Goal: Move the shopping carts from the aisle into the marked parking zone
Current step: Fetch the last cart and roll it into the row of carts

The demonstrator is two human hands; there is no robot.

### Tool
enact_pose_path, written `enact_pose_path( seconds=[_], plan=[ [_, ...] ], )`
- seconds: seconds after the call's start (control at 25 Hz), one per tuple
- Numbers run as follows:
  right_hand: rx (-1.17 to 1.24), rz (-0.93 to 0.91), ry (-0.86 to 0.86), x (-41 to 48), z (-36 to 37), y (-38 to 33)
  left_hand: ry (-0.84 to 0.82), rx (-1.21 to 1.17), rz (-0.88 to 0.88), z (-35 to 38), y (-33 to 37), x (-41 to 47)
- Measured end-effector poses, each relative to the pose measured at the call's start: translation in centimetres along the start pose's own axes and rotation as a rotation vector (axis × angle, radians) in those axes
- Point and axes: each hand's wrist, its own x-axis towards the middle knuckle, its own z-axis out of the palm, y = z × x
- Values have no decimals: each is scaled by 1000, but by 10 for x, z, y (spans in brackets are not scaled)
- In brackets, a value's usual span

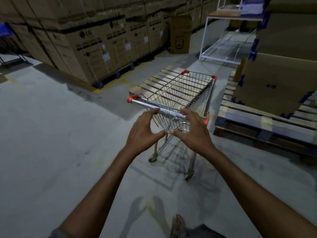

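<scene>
Empty shopping cart (181, 90), handle (147, 103) at the fingertips (157, 111) of left hand (144, 131) and right hand (193, 133), both spread open

We count one shopping cart (180, 93), one left hand (143, 133) and one right hand (193, 133), two wooden pallets, the far pallet (154, 81) and the right pallet (257, 121), one white rack (219, 60), one foot (178, 225).

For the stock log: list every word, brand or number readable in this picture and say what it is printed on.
"LG": on the front of the nearest stacked cardboard box.
Smaller print and white labels on it and its neighbours: too blurred to read.
Mark on the upright carton: unreadable.
On the shopping cart: no text readable.
</scene>
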Motion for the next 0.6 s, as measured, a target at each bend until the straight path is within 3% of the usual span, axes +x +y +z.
enact_pose_path(
  seconds=[0.24, 0.6],
  plan=[
    [14, 85, -28, 80, 40, 27, -128, -19, 95, 16, -63, 83],
    [92, 274, 28, 137, 94, 39, -475, -366, 190, 39, -149, 174]
  ],
)
